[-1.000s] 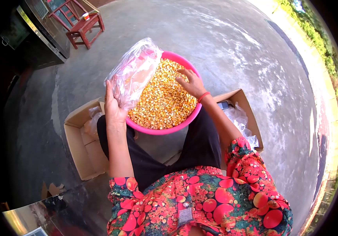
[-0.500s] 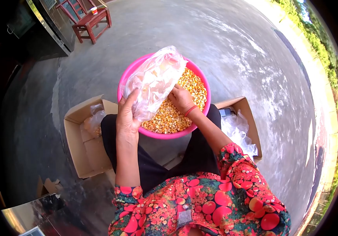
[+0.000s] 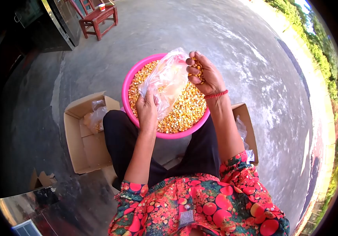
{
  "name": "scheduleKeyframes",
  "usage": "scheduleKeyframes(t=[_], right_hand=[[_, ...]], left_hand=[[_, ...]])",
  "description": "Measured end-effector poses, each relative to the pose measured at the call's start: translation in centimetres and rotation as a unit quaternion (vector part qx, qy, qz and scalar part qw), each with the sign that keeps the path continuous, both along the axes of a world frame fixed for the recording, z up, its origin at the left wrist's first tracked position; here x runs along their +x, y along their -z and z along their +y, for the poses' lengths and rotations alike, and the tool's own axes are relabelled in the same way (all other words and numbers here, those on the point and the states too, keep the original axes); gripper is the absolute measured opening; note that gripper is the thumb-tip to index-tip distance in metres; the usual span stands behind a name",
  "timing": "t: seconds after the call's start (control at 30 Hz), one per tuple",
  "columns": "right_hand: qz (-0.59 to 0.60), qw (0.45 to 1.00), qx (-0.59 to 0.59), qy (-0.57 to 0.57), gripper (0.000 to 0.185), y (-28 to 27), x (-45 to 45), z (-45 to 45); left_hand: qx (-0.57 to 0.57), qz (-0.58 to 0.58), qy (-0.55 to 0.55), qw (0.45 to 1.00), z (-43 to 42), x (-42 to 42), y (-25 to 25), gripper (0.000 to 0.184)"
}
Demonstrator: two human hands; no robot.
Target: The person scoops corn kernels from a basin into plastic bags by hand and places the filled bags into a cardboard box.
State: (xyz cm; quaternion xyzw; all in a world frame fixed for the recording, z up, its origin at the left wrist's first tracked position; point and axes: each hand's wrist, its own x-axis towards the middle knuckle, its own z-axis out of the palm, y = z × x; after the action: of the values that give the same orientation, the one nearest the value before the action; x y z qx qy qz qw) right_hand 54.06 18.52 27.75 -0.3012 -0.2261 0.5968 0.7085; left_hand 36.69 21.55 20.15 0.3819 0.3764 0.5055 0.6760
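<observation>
Pink basin [image 3: 168, 135] at the knees, isn't it?

Yes, with loose corn [image 3: 182, 114] spread across it, and a clear plastic bag [image 3: 167, 84] above the corn, slanting up towards the far rim.

What are the hands doing? Are they together?

No, apart. The left hand [image 3: 147, 110] is closed on the near left side of the bag. The right hand [image 3: 208, 74], raised by the bag's upper end, has its fingers curled round a handful of kernels [image 3: 197, 70].

Is it touching the bag?

I can't tell.

And around them?

A cardboard box [image 3: 86, 149] by the left leg holds some bundled plastic [image 3: 95, 120]; another box [image 3: 250, 118] stands on the right, partly behind the forearm. A cup [image 3: 101, 7] sits on the red chair [image 3: 96, 19].
</observation>
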Motion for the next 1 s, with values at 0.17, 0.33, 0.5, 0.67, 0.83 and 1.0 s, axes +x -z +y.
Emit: scheduleKeyframes(t=[0.17, 0.33, 0.5, 0.67, 0.83, 1.0], right_hand=[[-0.062, 0.992, -0.107, 0.010, 0.015, 1.8, -4.2, 1.6], [-0.180, 0.954, -0.239, -0.010, 0.015, 7.2, -4.0, 3.3], [-0.736, 0.621, -0.261, -0.066, 0.028, 10.6, -0.1, 5.7], [-0.824, 0.550, -0.131, -0.049, 0.055, 5.8, -1.8, 4.9], [-0.841, 0.482, -0.106, -0.219, 0.070, 1.9, -2.6, 2.1], [-0.824, 0.535, 0.043, -0.181, 0.074, -0.3, -2.0, -2.1]], left_hand=[[-0.030, -0.046, 0.005, 0.998, -0.9, 1.3, -0.7, 0.027], [-0.059, -0.039, 0.014, 0.997, -1.8, 0.6, -1.5, 0.034], [-0.099, -0.091, 0.028, 0.991, -2.4, -0.2, -1.6, 0.032], [-0.008, -0.099, 0.030, 0.995, -0.8, -1.9, -1.7, 0.029], [0.110, -0.093, 0.056, 0.988, -0.8, -4.1, -4.7, 0.044], [0.101, -0.137, 0.157, 0.973, 0.8, -7.7, -4.8, 0.032]])
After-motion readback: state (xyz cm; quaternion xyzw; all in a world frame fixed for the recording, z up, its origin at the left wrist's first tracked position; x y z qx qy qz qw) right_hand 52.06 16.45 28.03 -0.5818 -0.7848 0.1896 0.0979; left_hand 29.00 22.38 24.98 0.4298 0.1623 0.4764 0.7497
